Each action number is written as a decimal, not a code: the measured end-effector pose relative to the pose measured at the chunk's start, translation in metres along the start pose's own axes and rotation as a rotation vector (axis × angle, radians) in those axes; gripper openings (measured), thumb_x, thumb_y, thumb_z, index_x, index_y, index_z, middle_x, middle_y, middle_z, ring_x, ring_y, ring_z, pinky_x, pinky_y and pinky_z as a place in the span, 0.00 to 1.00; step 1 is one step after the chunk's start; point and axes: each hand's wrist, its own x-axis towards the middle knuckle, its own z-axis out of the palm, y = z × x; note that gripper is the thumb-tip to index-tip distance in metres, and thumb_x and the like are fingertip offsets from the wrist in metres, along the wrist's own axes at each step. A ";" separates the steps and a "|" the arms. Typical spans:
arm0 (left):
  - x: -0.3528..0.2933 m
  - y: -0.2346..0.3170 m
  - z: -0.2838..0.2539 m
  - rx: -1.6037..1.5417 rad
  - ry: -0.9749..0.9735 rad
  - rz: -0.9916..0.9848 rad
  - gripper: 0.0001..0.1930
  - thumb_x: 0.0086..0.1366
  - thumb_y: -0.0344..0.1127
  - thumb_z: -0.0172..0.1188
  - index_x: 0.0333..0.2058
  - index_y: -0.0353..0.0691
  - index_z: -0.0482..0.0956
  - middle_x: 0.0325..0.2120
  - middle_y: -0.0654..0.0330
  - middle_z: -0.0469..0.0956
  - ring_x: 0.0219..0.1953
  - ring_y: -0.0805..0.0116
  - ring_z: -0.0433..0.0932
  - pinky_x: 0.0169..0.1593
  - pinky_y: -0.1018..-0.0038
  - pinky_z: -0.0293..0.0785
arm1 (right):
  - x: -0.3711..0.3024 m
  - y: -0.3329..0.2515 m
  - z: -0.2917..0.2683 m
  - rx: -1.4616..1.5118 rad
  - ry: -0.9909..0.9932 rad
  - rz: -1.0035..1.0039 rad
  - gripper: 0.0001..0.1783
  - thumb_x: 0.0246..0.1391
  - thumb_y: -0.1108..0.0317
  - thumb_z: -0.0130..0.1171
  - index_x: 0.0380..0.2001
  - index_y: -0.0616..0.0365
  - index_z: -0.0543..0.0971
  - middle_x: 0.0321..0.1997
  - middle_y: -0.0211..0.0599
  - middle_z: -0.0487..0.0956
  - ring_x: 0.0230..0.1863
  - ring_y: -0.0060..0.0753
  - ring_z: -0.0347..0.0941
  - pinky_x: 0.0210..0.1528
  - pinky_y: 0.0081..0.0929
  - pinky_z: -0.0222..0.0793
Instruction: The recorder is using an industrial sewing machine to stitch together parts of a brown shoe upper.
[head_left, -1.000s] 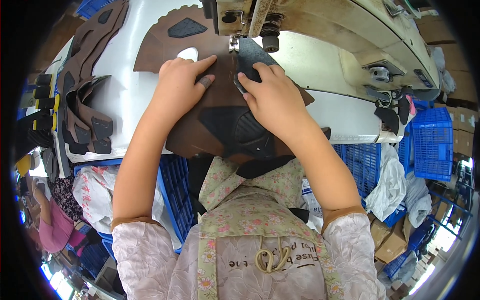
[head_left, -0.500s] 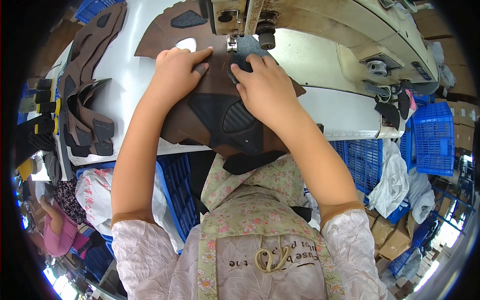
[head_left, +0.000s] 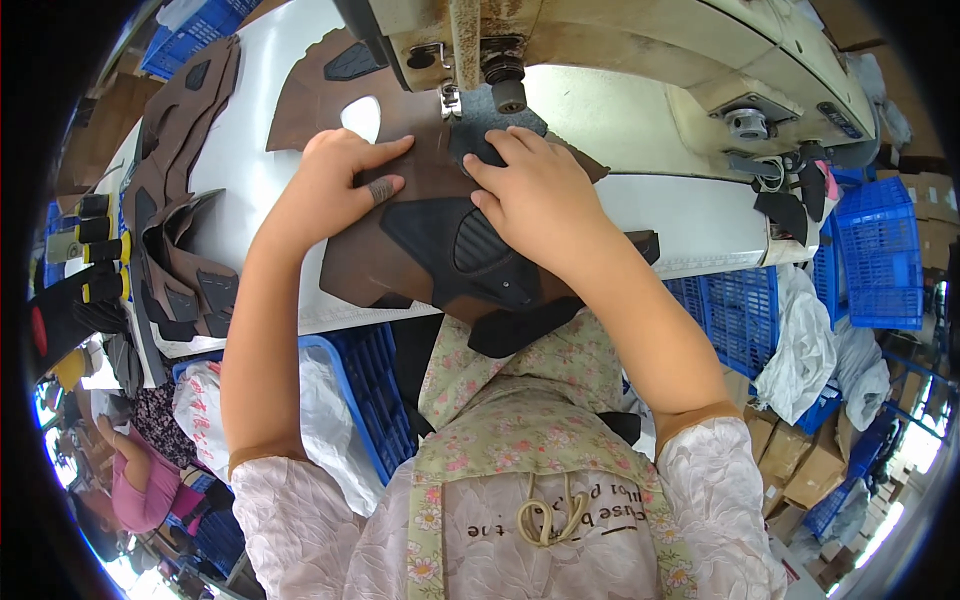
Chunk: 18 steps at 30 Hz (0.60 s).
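A brown leather-like panel (head_left: 360, 262) lies on the white sewing table, its far part beneath the presser foot (head_left: 450, 100). Black raised patches (head_left: 430, 235) and an oval hole mark the panel; its near edge hangs toward my apron. My left hand (head_left: 345, 190) rests on it beside the hole, index finger and thumb stretched apart, the other fingers partly hidden. To the right of the foot, my right hand (head_left: 545, 195) presses down with spread fingers on a dark grey piece (head_left: 490, 115) on top of the panel. Neither hand grips anything.
The sewing machine's arm (head_left: 620, 40) spans the far right. Stacked brown pieces (head_left: 190, 120) and curled ones (head_left: 185, 265) lie at left, near thread spools (head_left: 100, 255). Blue crates (head_left: 365, 385) stand below the table; another person (head_left: 145, 480) sits at lower left.
The whole scene sits slightly lower in the view. My left hand has slid a little toward me on the panel, its thumb farther from the index finger. My right hand stays on the dark grey piece.
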 end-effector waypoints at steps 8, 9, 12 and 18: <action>-0.002 0.012 0.010 0.152 0.014 -0.026 0.20 0.59 0.36 0.61 0.52 0.44 0.79 0.23 0.58 0.70 0.35 0.60 0.68 0.51 0.66 0.60 | 0.001 0.007 0.001 -0.042 -0.040 0.001 0.17 0.53 0.61 0.59 0.45 0.51 0.82 0.53 0.40 0.75 0.59 0.45 0.67 0.61 0.45 0.60; -0.003 0.012 0.011 0.171 0.026 -0.023 0.20 0.60 0.36 0.61 0.52 0.44 0.79 0.23 0.59 0.70 0.35 0.60 0.68 0.51 0.66 0.60 | 0.002 0.008 0.002 -0.048 -0.039 -0.003 0.17 0.53 0.60 0.59 0.45 0.50 0.82 0.53 0.40 0.75 0.59 0.44 0.67 0.61 0.46 0.60; -0.003 0.012 0.013 0.196 0.045 -0.036 0.19 0.60 0.36 0.61 0.52 0.45 0.79 0.23 0.59 0.70 0.35 0.60 0.69 0.52 0.67 0.60 | 0.005 0.008 -0.002 -0.072 -0.082 0.009 0.17 0.54 0.59 0.58 0.47 0.48 0.81 0.55 0.39 0.75 0.61 0.44 0.66 0.61 0.44 0.60; 0.000 0.016 0.016 0.261 0.054 -0.081 0.19 0.62 0.39 0.59 0.52 0.48 0.79 0.22 0.59 0.71 0.35 0.62 0.69 0.49 0.67 0.60 | 0.012 0.020 -0.001 -0.116 -0.039 -0.037 0.15 0.53 0.59 0.59 0.44 0.45 0.83 0.50 0.34 0.77 0.57 0.40 0.69 0.58 0.42 0.62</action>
